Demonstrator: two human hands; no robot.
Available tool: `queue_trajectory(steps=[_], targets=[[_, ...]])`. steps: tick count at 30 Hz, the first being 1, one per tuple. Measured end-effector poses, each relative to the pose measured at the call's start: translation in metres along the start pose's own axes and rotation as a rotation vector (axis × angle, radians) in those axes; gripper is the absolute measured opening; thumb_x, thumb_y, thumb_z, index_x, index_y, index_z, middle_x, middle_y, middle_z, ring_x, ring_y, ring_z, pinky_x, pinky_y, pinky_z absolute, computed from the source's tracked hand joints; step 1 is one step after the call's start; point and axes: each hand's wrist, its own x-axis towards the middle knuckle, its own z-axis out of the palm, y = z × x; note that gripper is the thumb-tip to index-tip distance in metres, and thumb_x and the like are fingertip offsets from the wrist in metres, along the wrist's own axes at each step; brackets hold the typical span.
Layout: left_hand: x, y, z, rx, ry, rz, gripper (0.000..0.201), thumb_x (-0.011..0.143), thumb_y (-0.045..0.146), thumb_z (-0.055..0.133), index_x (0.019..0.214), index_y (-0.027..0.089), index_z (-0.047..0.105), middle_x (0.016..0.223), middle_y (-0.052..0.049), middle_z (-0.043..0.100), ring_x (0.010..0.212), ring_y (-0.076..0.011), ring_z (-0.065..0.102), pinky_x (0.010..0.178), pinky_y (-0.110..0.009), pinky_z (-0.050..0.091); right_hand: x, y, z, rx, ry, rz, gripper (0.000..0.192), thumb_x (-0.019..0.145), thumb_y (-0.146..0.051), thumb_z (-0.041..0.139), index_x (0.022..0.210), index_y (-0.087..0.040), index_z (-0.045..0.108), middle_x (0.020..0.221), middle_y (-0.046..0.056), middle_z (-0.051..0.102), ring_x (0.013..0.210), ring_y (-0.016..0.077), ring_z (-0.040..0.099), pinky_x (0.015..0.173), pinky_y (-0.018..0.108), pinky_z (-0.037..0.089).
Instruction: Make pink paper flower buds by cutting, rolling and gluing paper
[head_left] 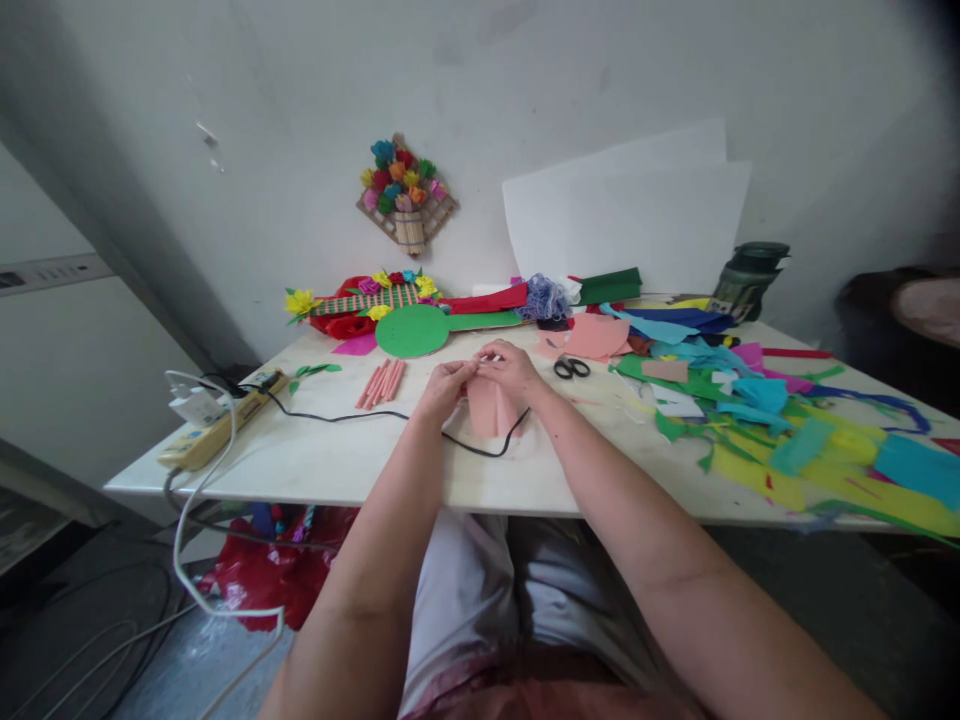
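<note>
My left hand [448, 385] and my right hand [511, 367] meet over the middle of the table, fingertips pinched together. Between and below them a piece of salmon-pink crepe paper [491, 408] hangs down to the tabletop, its upper edge at my fingers. Exactly how the edge is folded there is too small to make out. A black cord [480, 452] runs across the table at the paper's lower end. Left of my hands lie several pink paper rolls [381, 384]. Black-handled scissors [571, 368] rest just right of my right hand.
Behind my hands lies a green round cardboard piece with a handle [412, 331]. Coloured paper scraps [750, 400] cover the right side, near a dark bottle [748, 280]. A power strip [217, 425] with cables sits at the left edge. A flower-decorated strip [367, 300] lies at the back.
</note>
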Motion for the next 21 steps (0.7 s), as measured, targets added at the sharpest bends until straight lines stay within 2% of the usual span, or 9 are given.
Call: queue_trajectory(steps=[2, 4, 7, 9, 12, 17, 21], targets=[[0.000, 0.001, 0.000, -0.002, 0.016, 0.014, 0.035, 0.057, 0.044, 0.076, 0.062, 0.012, 0.060, 0.050, 0.003, 0.048, 0.045, -0.0062, 0.041, 0.046, -0.020, 0.031, 0.001, -0.002, -0.006, 0.119, -0.035, 0.109, 0.035, 0.060, -0.025, 0.072, 0.094, -0.019, 0.066, 0.091, 0.005, 0.065, 0.083, 0.0167, 0.057, 0.079, 0.032, 0.044], [0.000, 0.002, 0.000, -0.005, 0.038, 0.025, 0.036, 0.058, 0.045, 0.075, 0.062, 0.013, 0.059, 0.051, 0.002, 0.050, 0.046, -0.0067, 0.043, 0.046, -0.020, 0.033, 0.001, -0.003, -0.015, 0.256, -0.024, 0.235, 0.040, 0.063, -0.033, 0.070, 0.099, -0.017, 0.065, 0.092, 0.006, 0.065, 0.081, 0.0156, 0.057, 0.078, 0.031, 0.044], [0.000, 0.004, 0.002, -0.015, 0.056, 0.039, 0.036, 0.060, 0.045, 0.074, 0.061, 0.013, 0.058, 0.052, 0.002, 0.051, 0.047, -0.0070, 0.045, 0.047, -0.020, 0.034, -0.001, -0.005, -0.026, 0.393, 0.010, 0.409, 0.039, 0.067, -0.046, 0.064, 0.091, -0.016, 0.066, 0.080, 0.004, 0.065, 0.071, 0.0143, 0.056, 0.067, 0.029, 0.044], [0.000, 0.004, 0.002, -0.026, 0.065, 0.050, 0.036, 0.060, 0.045, 0.074, 0.060, 0.013, 0.057, 0.051, 0.003, 0.049, 0.046, -0.0064, 0.044, 0.047, -0.020, 0.033, -0.003, -0.006, -0.030, 0.419, -0.039, 0.459, 0.038, 0.063, -0.048, 0.067, 0.083, -0.016, 0.067, 0.071, 0.002, 0.062, 0.065, 0.0133, 0.054, 0.062, 0.027, 0.042], [0.000, 0.005, 0.003, -0.034, 0.075, 0.059, 0.036, 0.060, 0.045, 0.074, 0.060, 0.013, 0.057, 0.049, 0.004, 0.047, 0.044, -0.0057, 0.042, 0.045, -0.019, 0.031, -0.005, -0.006, -0.027, 0.408, -0.116, 0.454, 0.037, 0.053, -0.044, 0.075, 0.073, -0.015, 0.065, 0.066, 0.000, 0.060, 0.063, 0.0121, 0.051, 0.061, 0.026, 0.040], [0.000, 0.004, 0.003, -0.026, 0.060, 0.059, 0.035, 0.060, 0.044, 0.074, 0.059, 0.013, 0.057, 0.050, 0.003, 0.048, 0.045, -0.0057, 0.042, 0.046, -0.019, 0.031, -0.005, -0.002, -0.016, 0.284, -0.054, 0.384, 0.038, 0.050, -0.048, 0.074, 0.059, -0.015, 0.057, 0.058, -0.004, 0.049, 0.058, 0.0099, 0.043, 0.057, 0.025, 0.033], [0.000, 0.004, 0.003, -0.026, 0.068, 0.052, 0.035, 0.060, 0.044, 0.074, 0.061, 0.013, 0.057, 0.050, 0.003, 0.048, 0.045, -0.0063, 0.043, 0.046, -0.020, 0.032, -0.005, -0.003, -0.015, 0.266, -0.044, 0.390, 0.040, 0.051, -0.050, 0.072, 0.056, -0.015, 0.053, 0.055, -0.005, 0.044, 0.055, 0.0089, 0.038, 0.055, 0.024, 0.029]])
